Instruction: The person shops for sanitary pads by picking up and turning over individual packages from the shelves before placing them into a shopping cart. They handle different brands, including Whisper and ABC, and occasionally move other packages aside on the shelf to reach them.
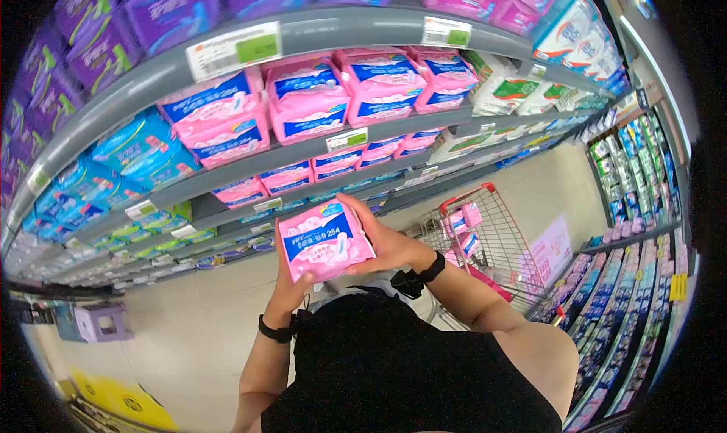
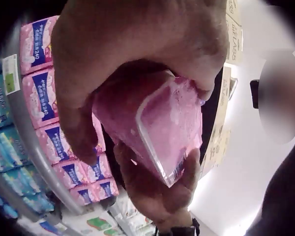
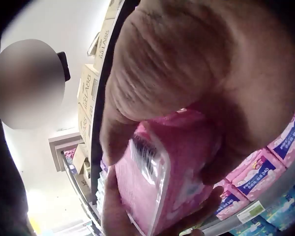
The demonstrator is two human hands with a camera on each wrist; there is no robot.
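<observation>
Both hands hold a pink pack of sanitary pads [image 1: 326, 240] in front of the chest, its blue-and-white label marked 284 facing up. My left hand [image 1: 288, 289] grips the left side, thumb on the front near the lower corner. On the right side, my right hand [image 1: 390, 243] grips the pack with its thumb along the lower edge. The left wrist view shows the pack's sealed clear end [image 2: 169, 123] between the two hands. In the right wrist view the pink side [image 3: 182, 157] lies under the palm, with the fingers behind it partly hidden.
Ahead, a curved shelf [image 1: 303, 146] carries similar pink packs [image 1: 307, 100], with blue packs [image 1: 136, 149] to the left and purple packs [image 1: 174, 12] above. A wire shopping cart [image 1: 500, 240] with pink packs inside stands at the right. A purple stool [image 1: 106, 323] is at far left.
</observation>
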